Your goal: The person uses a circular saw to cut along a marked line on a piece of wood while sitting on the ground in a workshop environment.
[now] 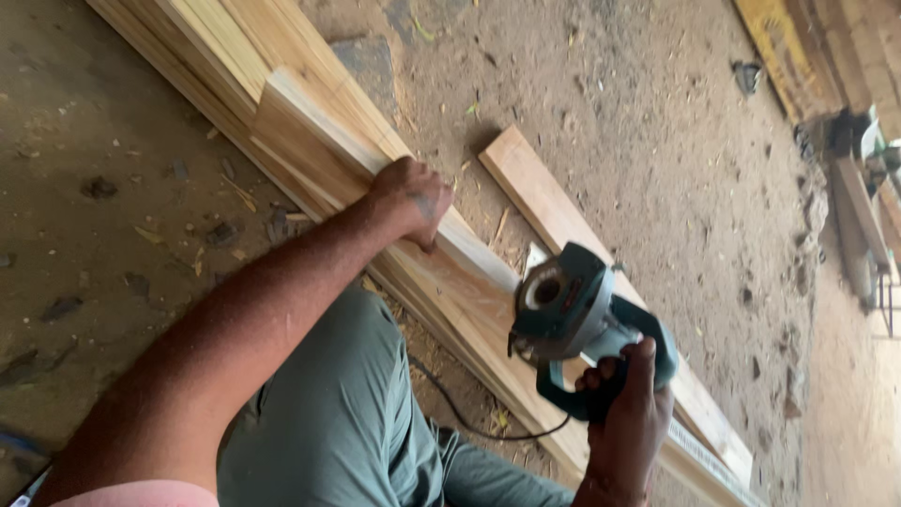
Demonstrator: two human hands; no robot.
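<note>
L hand [410,199] gripping plank [310,141] edge; R hand [627,413] fist round teal power planer [572,314] handle.

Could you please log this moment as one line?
left hand: steadies pale wooden plank | right hand: holds teal power sander | ground: dirt

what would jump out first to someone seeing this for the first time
The teal power tool at lower right, gripped by the right hand over a long stack of pale wooden planks. Next, the left hand at centre, pressing on the top plank, with a bare dirt floor all around.
</note>
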